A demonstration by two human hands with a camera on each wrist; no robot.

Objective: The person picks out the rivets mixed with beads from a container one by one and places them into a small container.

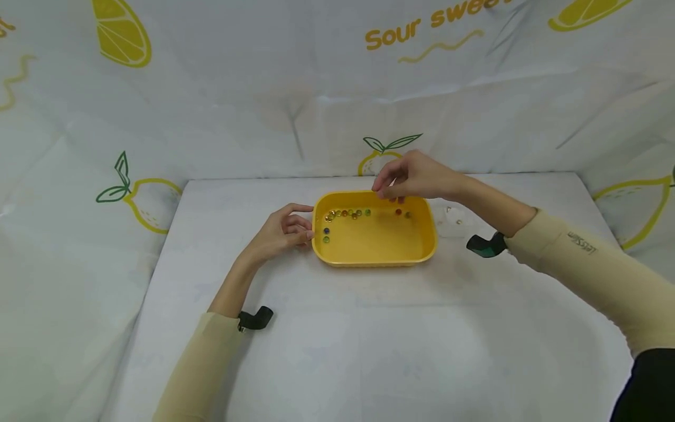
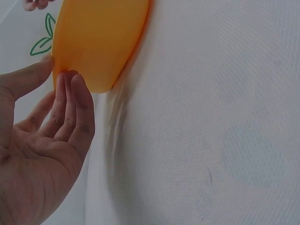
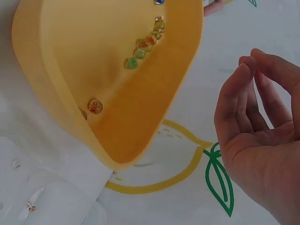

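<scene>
a yellow tray (image 1: 429,237) sits on the white tabletop (image 1: 369,340), and little glass beads (image 1: 348,214) lie in a row along its far wall. two more beads lie just below the row, close to the left hand (image 1: 279,234).

the left hand rests against the tray's short end. its fingers (image 2: 70,101) are straight and close together, touching the outside of the tray wall, and the thumb touches the rim. it holds nothing, it only steadies the tray.

the right hand (image 1: 413,176) hangs over the far edge of the tray, with a red bead (image 1: 398,212) just under it. its fingers (image 3: 239,101) bend softly toward the thumb, but in the right wrist view the palm looks empty. from the head view i cannot tell if a tiny bead sits between the fingertips.

i think this is the step of picking beads up one at a time, and the right hand is between picks. the next move needs a slow reach down to one bead and a careful pinch with the thumb and first finger, because the beads are small, round and will roll away. the left hand should keep the tray from sliding.

beside the right wrist lies a clear bag (image 1: 452,218) with tiny bits in it.
</scene>
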